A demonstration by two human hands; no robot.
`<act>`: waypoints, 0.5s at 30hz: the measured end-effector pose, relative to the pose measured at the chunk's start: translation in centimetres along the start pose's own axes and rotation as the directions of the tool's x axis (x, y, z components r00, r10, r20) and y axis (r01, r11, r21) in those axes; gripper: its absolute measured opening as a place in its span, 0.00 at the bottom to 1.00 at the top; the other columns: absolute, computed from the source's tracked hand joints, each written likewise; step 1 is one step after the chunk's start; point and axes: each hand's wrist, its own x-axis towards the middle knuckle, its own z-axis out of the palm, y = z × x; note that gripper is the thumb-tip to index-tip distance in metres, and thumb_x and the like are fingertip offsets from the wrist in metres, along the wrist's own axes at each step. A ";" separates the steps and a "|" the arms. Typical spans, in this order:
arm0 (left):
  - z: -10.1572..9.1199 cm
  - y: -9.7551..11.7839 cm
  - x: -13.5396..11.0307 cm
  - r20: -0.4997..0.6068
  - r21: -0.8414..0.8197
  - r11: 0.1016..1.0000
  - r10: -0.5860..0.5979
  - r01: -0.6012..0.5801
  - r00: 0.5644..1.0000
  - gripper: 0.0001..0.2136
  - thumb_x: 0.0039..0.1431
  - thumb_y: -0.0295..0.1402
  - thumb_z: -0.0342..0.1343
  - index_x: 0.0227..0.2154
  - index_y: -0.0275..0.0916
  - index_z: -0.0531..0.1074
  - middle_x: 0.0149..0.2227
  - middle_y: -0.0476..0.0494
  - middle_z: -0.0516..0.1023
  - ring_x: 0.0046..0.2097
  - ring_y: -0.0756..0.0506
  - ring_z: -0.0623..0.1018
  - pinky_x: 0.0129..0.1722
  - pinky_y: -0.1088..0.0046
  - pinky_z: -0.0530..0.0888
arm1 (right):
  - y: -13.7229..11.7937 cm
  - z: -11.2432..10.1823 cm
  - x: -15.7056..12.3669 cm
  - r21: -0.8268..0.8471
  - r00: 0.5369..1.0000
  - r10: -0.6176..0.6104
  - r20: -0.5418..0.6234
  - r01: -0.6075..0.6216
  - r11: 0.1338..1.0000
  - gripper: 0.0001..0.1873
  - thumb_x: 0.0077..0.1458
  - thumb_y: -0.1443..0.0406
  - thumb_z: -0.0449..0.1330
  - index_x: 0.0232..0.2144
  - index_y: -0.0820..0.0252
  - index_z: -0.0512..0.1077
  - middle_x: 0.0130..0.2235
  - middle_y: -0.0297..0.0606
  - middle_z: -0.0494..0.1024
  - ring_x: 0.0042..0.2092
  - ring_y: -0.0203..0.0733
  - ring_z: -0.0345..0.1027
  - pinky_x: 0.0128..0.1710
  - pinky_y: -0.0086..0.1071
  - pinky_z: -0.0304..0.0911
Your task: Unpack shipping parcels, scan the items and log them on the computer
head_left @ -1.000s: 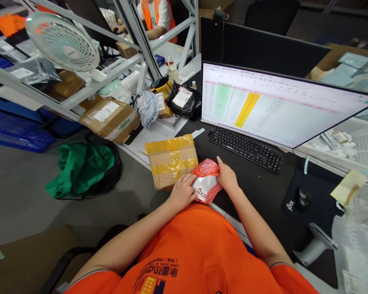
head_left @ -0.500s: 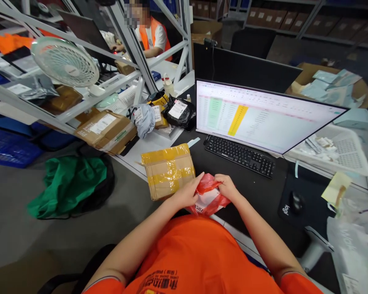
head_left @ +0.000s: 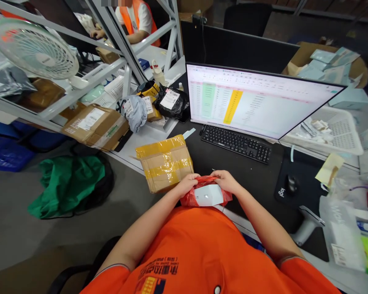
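Observation:
Both my hands grip a small red plastic parcel (head_left: 206, 197) with a white label, held at the front edge of the black desk (head_left: 257, 175) just before my chest. My left hand (head_left: 187, 184) is closed on its upper left edge and my right hand (head_left: 226, 181) is closed on its upper right edge. A cardboard box wrapped in yellow tape (head_left: 164, 163) lies right beside my left hand, on the desk's left corner.
Beyond the parcel are a black keyboard (head_left: 236, 143), a wide monitor (head_left: 257, 102), and a mouse (head_left: 291, 183) on a pad. Packages (head_left: 93, 125) and a fan (head_left: 33, 51) crowd the shelf at left. A green bag (head_left: 67, 181) lies on the floor. Another person in orange sits at the back.
The red parcel has been turned so its white label faces up, and both hands have shifted to grip its top edge. The view has also tilted slightly.

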 end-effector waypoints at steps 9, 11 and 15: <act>0.9 1.6 -3.7 0.195 0.633 0.665 0.357 -0.396 0.913 0.23 0.63 0.46 0.59 0.60 0.48 0.73 0.66 0.36 0.65 0.66 0.34 0.67 0.66 0.47 0.62 | 7.3 -0.5 -2.2 0.057 0.888 0.405 -0.220 -0.403 0.914 0.05 0.49 0.63 0.65 0.25 0.58 0.79 0.28 0.40 0.82 0.32 0.42 0.75 0.32 0.30 0.66; 1.5 2.6 -4.0 0.235 0.680 0.593 0.380 -0.431 0.894 0.35 0.52 0.50 0.69 0.61 0.43 0.71 0.68 0.31 0.63 0.68 0.28 0.63 0.69 0.41 0.56 | 7.8 0.2 -2.6 0.131 0.894 0.399 -0.205 -0.379 0.916 0.04 0.48 0.66 0.64 0.25 0.57 0.79 0.29 0.39 0.82 0.33 0.41 0.75 0.32 0.29 0.66; 1.2 3.4 -4.0 0.180 0.611 0.717 0.286 -0.335 0.941 0.35 0.47 0.42 0.71 0.58 0.36 0.70 0.62 0.28 0.71 0.62 0.29 0.70 0.65 0.43 0.63 | 8.0 1.3 -2.5 0.369 0.913 0.384 -0.138 -0.312 0.876 0.07 0.47 0.66 0.63 0.31 0.58 0.80 0.33 0.39 0.84 0.34 0.42 0.77 0.33 0.31 0.69</act>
